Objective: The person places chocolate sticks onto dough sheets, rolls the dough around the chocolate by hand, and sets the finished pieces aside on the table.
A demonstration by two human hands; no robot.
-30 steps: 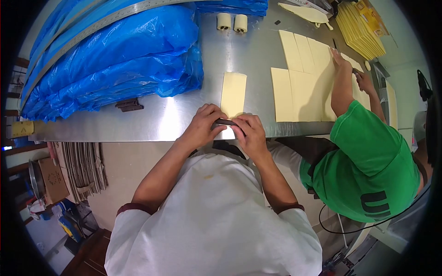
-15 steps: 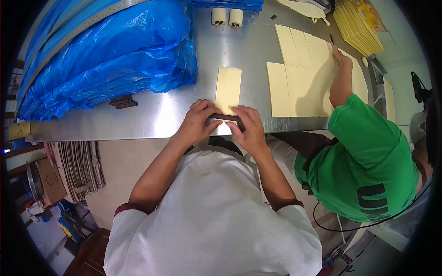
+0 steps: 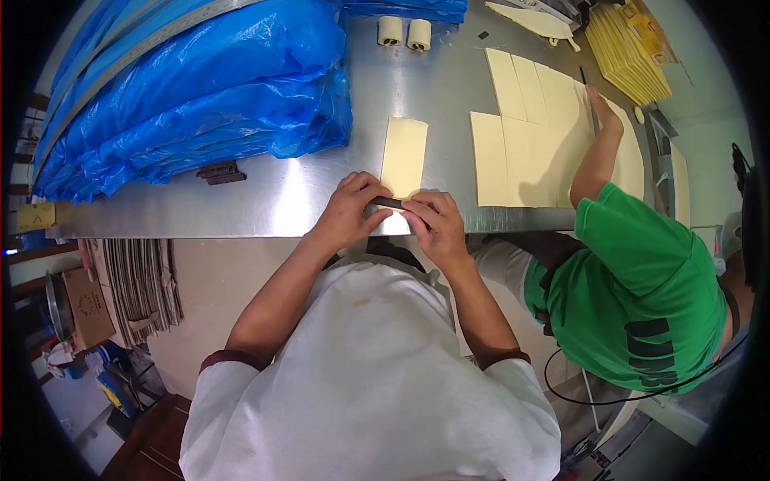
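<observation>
A pale dough rectangle (image 3: pixel 405 152) lies lengthwise on the steel table in front of me. Across its near end sits a dark brown chocolate stick (image 3: pixel 389 203). My left hand (image 3: pixel 351 210) pinches the stick's left part between thumb and fingers. From the other side, my right hand (image 3: pixel 437 224) closes over the stick's right end, which its fingers hide. Both hands touch the near edge of the dough. Farther back stand two rolled dough pieces (image 3: pixel 391 31) with dark chocolate ends showing.
Blue plastic covers a big stack (image 3: pixel 241 88) at the left; dark chocolate sticks (image 3: pixel 221 173) lie beside it. At the right, a co-worker's hand (image 3: pixel 605 112) with a thin blade rests on a cut dough sheet (image 3: pixel 529 160). Yellow slabs (image 3: pixel 630 52) are stacked behind. The steel table edge (image 3: pixel 265 237) runs before me.
My right hand has drawn slightly inward and covers more of the chocolate stick. The view has shifted a little. The co-worker's hand has moved slightly at the dough sheet.
</observation>
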